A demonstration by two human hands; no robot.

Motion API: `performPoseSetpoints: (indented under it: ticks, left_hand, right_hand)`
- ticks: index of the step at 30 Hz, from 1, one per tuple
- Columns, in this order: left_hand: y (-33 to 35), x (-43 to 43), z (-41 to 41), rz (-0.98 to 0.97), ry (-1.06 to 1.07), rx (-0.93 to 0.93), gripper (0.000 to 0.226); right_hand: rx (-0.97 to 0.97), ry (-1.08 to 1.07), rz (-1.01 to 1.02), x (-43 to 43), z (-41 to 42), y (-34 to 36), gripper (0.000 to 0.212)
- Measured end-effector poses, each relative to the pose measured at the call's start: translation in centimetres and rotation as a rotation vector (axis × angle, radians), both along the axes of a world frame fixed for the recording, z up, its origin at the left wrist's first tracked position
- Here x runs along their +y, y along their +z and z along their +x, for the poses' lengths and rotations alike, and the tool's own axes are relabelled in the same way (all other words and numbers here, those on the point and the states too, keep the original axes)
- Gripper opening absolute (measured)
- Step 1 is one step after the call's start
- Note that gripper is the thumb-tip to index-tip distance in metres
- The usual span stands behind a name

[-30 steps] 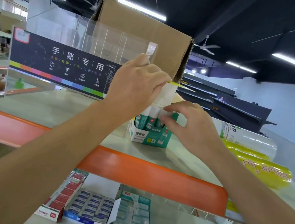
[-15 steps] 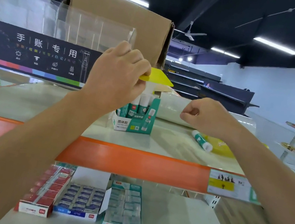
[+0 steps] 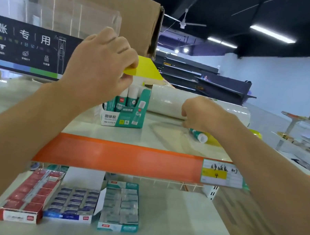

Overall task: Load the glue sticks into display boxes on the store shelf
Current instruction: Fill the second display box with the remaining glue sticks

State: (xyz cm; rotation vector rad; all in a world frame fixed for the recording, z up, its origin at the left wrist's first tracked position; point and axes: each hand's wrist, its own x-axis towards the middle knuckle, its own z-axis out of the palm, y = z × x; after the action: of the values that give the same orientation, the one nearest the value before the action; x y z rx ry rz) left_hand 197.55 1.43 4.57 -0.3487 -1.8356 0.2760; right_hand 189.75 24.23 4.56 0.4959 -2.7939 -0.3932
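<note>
A teal and white display box (image 3: 124, 117) stands on the upper shelf (image 3: 166, 140), with several white-capped glue sticks (image 3: 132, 94) upright inside. My left hand (image 3: 101, 66) pinches the box's yellow lid flap (image 3: 148, 70) and holds it up above the sticks. To the right of the box, one loose glue stick (image 3: 199, 136) lies on the shelf with its white cap toward me. My right hand (image 3: 202, 113) is down over that stick, fingers curled around its teal end. The rest of the stick is hidden under the hand.
A roll of clear wrap (image 3: 167, 103) lies behind my right hand, with a yellow roll (image 3: 255, 134) past it. A cardboard box (image 3: 99, 4) and a clear acrylic stand with a black sign (image 3: 28, 43) fill the back left. Red (image 3: 26, 196), blue (image 3: 73, 202) and teal (image 3: 121, 206) boxes sit on the lower shelf.
My right hand left the display box, moved right and came down onto the loose glue stick. My left hand has kept hold of the yellow flap.
</note>
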Motion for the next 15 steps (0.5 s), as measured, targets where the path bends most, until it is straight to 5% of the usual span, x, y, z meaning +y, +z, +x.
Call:
performPoseSetpoints:
  ticks: [15]
  left_hand:
    - [0.0,0.0,-0.2,0.004,-0.061,0.022,0.010]
  right_hand:
    - [-0.335,0.038,-0.202,-0.5,-0.1,2.0,0.038]
